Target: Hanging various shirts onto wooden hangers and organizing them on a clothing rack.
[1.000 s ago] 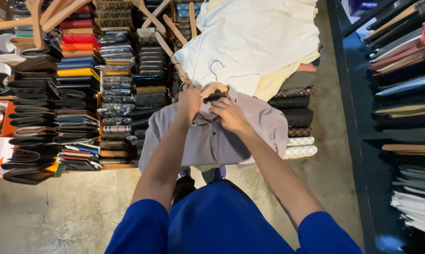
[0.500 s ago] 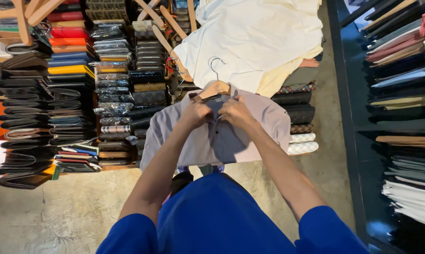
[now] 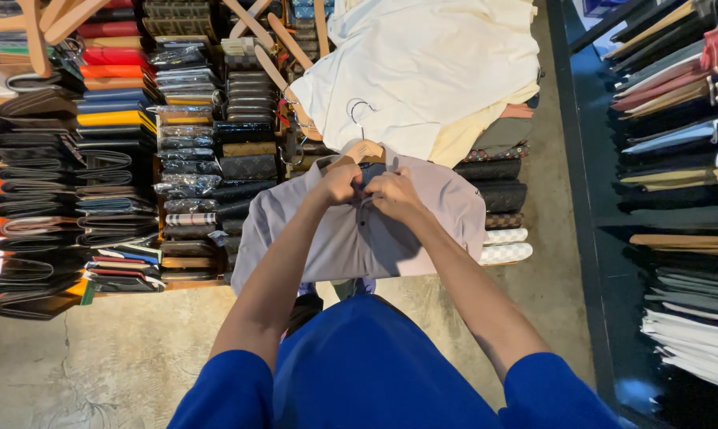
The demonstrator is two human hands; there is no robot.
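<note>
From the head view, the grey shirt (image 3: 359, 230) hangs on a wooden hanger (image 3: 364, 151) straight ahead of the person, its length running down toward their body, and both hands meet at its collar, equally near. The left hand (image 3: 339, 184) and right hand (image 3: 392, 195) are curled shut, pinching the fabric by the neck. Below lie stacked wallets (image 3: 49, 199) and a concrete floor (image 3: 97, 357); a dark shelf of folded clothes (image 3: 677, 159) stands on the right.
</note>
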